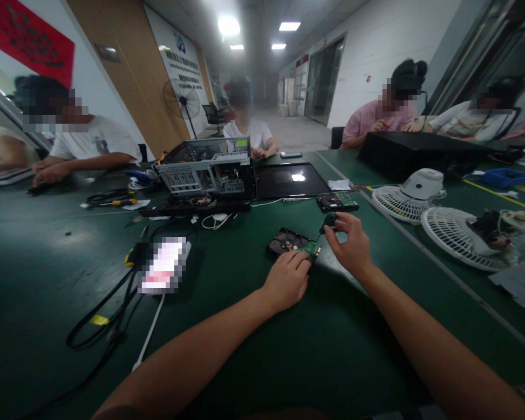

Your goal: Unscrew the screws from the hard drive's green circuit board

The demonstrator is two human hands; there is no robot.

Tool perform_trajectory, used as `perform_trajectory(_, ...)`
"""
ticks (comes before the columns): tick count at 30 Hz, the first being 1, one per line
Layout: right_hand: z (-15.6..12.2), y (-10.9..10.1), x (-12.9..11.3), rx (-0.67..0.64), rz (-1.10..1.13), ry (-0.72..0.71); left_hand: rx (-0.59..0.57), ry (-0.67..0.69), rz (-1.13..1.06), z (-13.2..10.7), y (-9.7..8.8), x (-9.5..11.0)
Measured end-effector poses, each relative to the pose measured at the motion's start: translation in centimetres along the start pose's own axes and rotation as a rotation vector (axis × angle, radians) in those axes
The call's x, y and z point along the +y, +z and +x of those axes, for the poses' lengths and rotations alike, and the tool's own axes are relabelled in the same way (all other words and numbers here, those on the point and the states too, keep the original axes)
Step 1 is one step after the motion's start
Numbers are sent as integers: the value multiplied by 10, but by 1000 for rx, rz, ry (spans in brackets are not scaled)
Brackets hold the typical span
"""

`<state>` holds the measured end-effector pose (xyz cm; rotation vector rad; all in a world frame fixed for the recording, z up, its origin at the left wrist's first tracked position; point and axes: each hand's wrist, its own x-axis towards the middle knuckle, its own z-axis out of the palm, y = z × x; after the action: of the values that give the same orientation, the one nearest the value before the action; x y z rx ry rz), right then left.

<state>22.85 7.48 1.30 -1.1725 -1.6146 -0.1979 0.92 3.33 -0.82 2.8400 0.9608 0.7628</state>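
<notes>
Hard drive (283,241): lying flat on the green tabletop (227,373), directly beyond the fingertips of the left hand (287,281) and to the left of the right hand (350,244), a little nearer the wearer than the latter's fingertips. Its long axis is running obliquely, from far-left of the left hand to just ahead-right of it; the end with the circuit board (311,249) is facing the right hand. Left hand is the nearer one: its fingers are lying close together, bent, over the near edge by the board. Thumb is hidden; cannot tell whether that edge is being gripped.

Right hand is pinching a dark-handled screwdriver (329,220) between thumb and fingers. Shaft is slanting down and leftward from the hand toward the board end; whether the tip is touching, cannot tell. Relation that seems to matter: shaft is meeting the drive at a tilt, not upright.

Second drive (338,202): resting beyond the right hand, well apart from the first.

Containers. Computer case (205,175): standing ahead-left of the left hand, its exposed interior showing metal framing and some parts, too dim to name. Blue tray (505,178): sitting far off to the right of the right hand; contents not readable.
</notes>
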Motion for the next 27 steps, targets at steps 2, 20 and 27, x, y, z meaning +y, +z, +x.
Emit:
perform_trajectory(2, 0, 0, -1, 16, -13, 4, 3, 2, 1, 0, 0, 0)
perform_trajectory(20, 0, -1, 1, 55, -18, -56, 7, -5, -7, 0, 1, -1)
perform_trajectory(27, 4, -3, 1, 83, 9, -172, 1, -3, -5, 0, 0, 0)
